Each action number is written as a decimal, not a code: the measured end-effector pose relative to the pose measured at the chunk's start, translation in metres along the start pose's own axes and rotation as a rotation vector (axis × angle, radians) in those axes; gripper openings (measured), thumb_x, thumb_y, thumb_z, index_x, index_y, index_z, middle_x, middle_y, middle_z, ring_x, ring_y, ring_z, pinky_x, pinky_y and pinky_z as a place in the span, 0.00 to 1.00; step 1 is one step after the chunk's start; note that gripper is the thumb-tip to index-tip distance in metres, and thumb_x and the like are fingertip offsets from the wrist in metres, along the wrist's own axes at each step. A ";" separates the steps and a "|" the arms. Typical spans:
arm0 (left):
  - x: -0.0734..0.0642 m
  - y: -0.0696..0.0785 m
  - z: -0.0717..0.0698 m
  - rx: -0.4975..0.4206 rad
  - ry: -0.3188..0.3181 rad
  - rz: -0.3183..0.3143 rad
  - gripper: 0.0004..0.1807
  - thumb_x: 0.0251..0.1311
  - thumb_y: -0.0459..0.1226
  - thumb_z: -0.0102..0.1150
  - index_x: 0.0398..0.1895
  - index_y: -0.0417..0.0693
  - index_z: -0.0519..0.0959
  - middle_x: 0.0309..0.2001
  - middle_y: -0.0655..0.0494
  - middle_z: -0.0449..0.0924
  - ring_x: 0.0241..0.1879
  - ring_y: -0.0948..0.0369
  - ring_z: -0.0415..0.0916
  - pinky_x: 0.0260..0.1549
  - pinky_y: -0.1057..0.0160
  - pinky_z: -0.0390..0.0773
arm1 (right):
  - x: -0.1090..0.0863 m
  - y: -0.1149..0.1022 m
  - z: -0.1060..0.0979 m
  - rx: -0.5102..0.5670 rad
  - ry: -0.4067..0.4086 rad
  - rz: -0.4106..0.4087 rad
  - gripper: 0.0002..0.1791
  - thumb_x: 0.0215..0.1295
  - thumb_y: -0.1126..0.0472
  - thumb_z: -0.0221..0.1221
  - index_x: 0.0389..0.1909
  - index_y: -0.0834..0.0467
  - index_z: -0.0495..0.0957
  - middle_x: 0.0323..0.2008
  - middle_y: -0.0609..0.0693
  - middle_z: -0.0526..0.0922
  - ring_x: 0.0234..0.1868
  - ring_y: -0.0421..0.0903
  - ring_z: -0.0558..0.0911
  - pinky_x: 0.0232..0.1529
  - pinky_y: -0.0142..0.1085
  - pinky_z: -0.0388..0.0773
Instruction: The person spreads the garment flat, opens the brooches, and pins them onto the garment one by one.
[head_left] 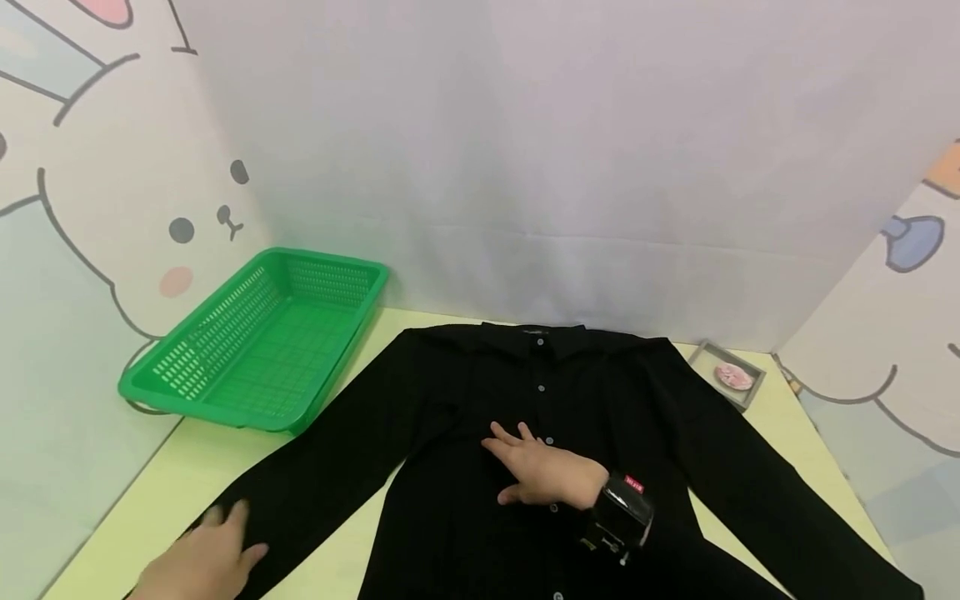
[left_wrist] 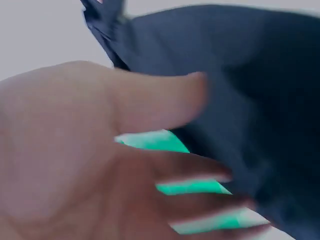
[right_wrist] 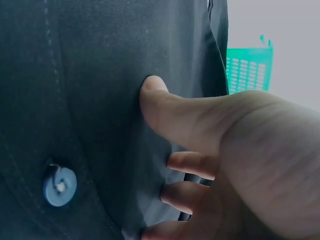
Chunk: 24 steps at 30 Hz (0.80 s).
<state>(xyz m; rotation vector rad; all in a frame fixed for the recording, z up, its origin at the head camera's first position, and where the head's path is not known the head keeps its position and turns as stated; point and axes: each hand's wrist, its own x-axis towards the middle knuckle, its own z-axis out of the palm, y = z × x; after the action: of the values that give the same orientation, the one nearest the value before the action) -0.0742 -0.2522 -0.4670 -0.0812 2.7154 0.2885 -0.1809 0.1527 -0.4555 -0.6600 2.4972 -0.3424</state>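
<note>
A black button-up shirt [head_left: 480, 392] lies spread face up on the table, collar toward the back wall and sleeves slanting out to both sides. My right hand [head_left: 543, 468] rests on the shirt's chest beside the button line, fingers spread. In the right wrist view the thumb and fingertips touch the cloth near a button [right_wrist: 60, 186]. Over the sleeve on the left is my left hand [head_left: 201, 558], blurred, its fingers extended and apart. The left wrist view shows the dark sleeve [left_wrist: 225, 55] beyond those fingers; whether they touch it I cannot tell.
At the back left, a green plastic basket [head_left: 330, 304] stands beside the sleeve. A small grey tray [head_left: 701, 357] holding a pink object [head_left: 733, 377] sits at the back right, near the shoulder. Walls with cartoon drawings enclose the pale yellow table [head_left: 832, 492].
</note>
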 end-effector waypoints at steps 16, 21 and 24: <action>0.120 0.167 -0.072 -0.155 0.058 0.551 0.30 0.80 0.42 0.49 0.77 0.34 0.62 0.77 0.30 0.57 0.77 0.35 0.55 0.74 0.37 0.60 | 0.013 -0.003 -0.012 -0.045 0.013 -0.016 0.39 0.68 0.48 0.68 0.76 0.51 0.66 0.82 0.54 0.55 0.80 0.67 0.55 0.75 0.62 0.63; 0.223 0.182 -0.052 -0.135 -0.008 0.437 0.40 0.78 0.55 0.50 0.83 0.45 0.52 0.79 0.32 0.51 0.78 0.34 0.50 0.76 0.35 0.53 | 0.001 0.016 -0.017 0.033 0.120 -0.199 0.25 0.75 0.54 0.62 0.68 0.55 0.74 0.70 0.54 0.74 0.72 0.55 0.73 0.72 0.51 0.70; 0.310 0.170 -0.019 -0.123 -0.009 0.426 0.50 0.69 0.69 0.49 0.85 0.58 0.46 0.81 0.33 0.44 0.79 0.31 0.41 0.75 0.28 0.42 | -0.017 0.033 -0.018 0.080 0.242 -0.218 0.21 0.75 0.58 0.61 0.65 0.59 0.76 0.67 0.59 0.76 0.73 0.61 0.70 0.76 0.57 0.62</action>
<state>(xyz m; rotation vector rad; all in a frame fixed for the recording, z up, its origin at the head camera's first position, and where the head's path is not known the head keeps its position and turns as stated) -0.3820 -0.0946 -0.5418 0.4670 2.6811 0.5750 -0.1909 0.1919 -0.4449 -0.9079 2.6258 -0.6330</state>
